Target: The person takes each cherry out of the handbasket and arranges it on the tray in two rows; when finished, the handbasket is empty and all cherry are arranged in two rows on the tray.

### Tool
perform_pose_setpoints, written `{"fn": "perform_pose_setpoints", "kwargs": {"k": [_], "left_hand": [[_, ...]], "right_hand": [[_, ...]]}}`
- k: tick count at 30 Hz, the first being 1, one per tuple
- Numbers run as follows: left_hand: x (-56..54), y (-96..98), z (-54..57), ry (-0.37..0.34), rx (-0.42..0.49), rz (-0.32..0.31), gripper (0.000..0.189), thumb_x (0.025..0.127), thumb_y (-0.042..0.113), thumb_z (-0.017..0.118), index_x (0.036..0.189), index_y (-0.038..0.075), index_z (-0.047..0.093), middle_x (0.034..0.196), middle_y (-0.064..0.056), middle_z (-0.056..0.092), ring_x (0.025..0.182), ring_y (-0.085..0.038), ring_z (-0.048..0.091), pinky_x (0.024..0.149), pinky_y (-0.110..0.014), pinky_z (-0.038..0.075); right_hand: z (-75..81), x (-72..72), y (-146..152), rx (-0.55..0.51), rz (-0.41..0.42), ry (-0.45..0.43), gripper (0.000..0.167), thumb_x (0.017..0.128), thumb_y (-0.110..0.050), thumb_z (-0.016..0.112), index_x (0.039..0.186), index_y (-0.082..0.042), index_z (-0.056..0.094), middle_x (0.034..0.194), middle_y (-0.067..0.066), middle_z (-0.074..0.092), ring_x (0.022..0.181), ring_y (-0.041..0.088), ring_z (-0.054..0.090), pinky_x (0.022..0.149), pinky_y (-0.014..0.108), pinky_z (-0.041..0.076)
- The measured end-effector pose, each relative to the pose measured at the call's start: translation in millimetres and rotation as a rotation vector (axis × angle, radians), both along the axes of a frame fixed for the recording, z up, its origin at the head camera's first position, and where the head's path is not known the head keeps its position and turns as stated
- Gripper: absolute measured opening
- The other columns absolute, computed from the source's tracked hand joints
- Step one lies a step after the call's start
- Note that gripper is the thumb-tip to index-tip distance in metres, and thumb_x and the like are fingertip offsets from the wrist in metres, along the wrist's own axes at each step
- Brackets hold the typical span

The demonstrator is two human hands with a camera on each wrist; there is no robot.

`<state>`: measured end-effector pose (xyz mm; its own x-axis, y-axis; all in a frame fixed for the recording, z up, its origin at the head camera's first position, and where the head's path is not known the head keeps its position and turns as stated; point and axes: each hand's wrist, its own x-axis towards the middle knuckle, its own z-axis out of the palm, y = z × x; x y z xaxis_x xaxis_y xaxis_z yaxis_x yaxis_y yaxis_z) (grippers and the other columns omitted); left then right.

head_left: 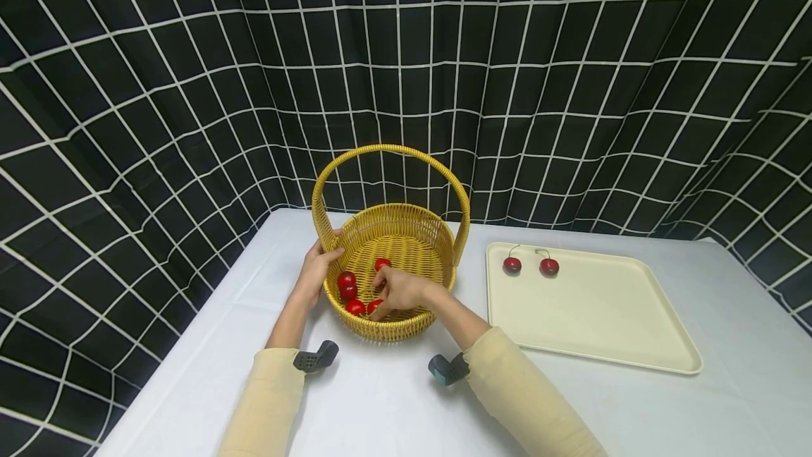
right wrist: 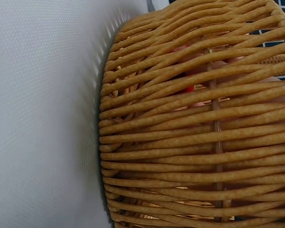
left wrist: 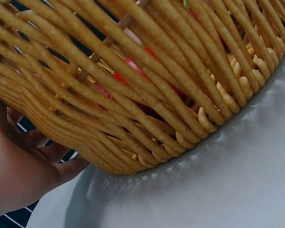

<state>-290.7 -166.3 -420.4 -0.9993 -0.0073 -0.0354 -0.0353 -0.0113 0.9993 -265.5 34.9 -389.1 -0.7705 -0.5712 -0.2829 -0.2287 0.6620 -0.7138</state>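
A yellow woven basket (head_left: 396,330) with a tall arched handle stands on the table. My left hand (head_left: 315,268) grips its left rim beside the handle's foot; in the left wrist view, that hand (left wrist: 28,161) lies against the weave. Inside the basket, my right hand (head_left: 404,290) reaches down with bent fingers and thumb at a red cherry (head_left: 375,306). Whether they pinch it is hidden. Other red cherries (head_left: 347,285) lie at the basket's left, and one cherry (head_left: 383,264) lies just beyond the right hand. The right wrist view shows mostly basket wall (right wrist: 194,152).
To the right of the basket lies a cream tray (head_left: 609,309). Two dark red cherries with stems, a left one (head_left: 512,265) and a right one (head_left: 549,266), sit near its far left corner. A black cloth (head_left: 412,90) with white grid lines hangs behind the white table (head_left: 380,400).
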Motion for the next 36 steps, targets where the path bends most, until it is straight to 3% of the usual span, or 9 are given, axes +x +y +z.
{"fn": "perform_pose_setpoints", "kwargs": {"k": [7, 12, 21, 26, 31, 36], "left_hand": [[-0.1, 0.7, -0.2, 0.001, 0.005, 0.001, 0.047, 0.097, 0.011, 0.047, 0.143, 0.008, 0.038, 0.149, -0.013, 0.031, 0.136, -0.028, 0.029, 0.111, -0.044, 0.021], [0.2, 0.4, -0.9, 0.005, 0.007, 0.002, 0.048, 0.097, 0.01, 0.048, 0.144, 0.008, 0.037, 0.149, -0.013, 0.032, 0.135, -0.028, 0.03, 0.111, -0.044, 0.021], [0.6, 0.2, 0.0, -0.004, 0.001, 0.0, 0.048, 0.097, 0.011, 0.047, 0.144, 0.01, 0.037, 0.148, -0.013, 0.033, 0.135, -0.028, 0.031, 0.111, -0.044, 0.023], [1.0, 1.1, 0.8, -0.002, 0.008, 0.003, 0.046, 0.097, 0.01, 0.047, 0.142, 0.009, 0.038, 0.148, -0.012, 0.033, 0.135, -0.027, 0.03, 0.111, -0.043, 0.022], [0.1, 0.9, 0.4, 0.001, 0.015, 0.002, 0.046, 0.097, 0.009, 0.047, 0.142, 0.007, 0.038, 0.147, -0.014, 0.034, 0.134, -0.028, 0.031, 0.111, -0.044, 0.022], [-0.1, 0.1, 0.2, 0.003, 0.006, 0.003, 0.047, 0.097, 0.01, 0.047, 0.143, 0.008, 0.037, 0.146, -0.015, 0.034, 0.133, -0.029, 0.032, 0.11, -0.045, 0.023]], "right_hand": [[-1.4, 0.2, 2, 0.013, 0.046, 0.035, 0.019, 0.077, -0.017, 0.08, 0.089, -0.013, 0.065, 0.079, 0.0, 0.055, 0.075, 0.013, 0.047, 0.064, 0.025, 0.04], [-1.6, -2.1, 4, -0.115, 0.046, 0.007, 0.017, 0.08, -0.014, 0.077, 0.093, -0.011, 0.066, 0.08, 0.001, 0.058, 0.074, 0.014, 0.051, 0.064, 0.025, 0.044], [9.4, -1.4, 12, -0.249, -0.015, -0.001, 0.024, 0.085, -0.015, 0.073, 0.108, -0.009, 0.067, 0.095, 0.002, 0.062, 0.087, 0.02, 0.059, 0.076, 0.029, 0.052], [18.0, 2.0, 21, -0.263, -0.027, 0.083, 0.027, 0.085, -0.02, 0.073, 0.11, -0.015, 0.067, 0.099, -0.001, 0.062, 0.098, 0.022, 0.052, 0.081, 0.032, 0.047], [24.8, 6.2, 29, -0.299, -0.012, 0.171, 0.027, 0.085, -0.022, 0.073, 0.11, -0.013, 0.067, 0.099, -0.002, 0.063, 0.098, 0.021, 0.054, 0.08, 0.031, 0.049], [32.1, 12.6, 37, -0.334, -0.068, 0.216, 0.03, 0.084, -0.021, 0.074, 0.112, -0.011, 0.066, 0.102, 0.0, 0.063, 0.098, 0.02, 0.056, 0.082, 0.03, 0.051]]}}
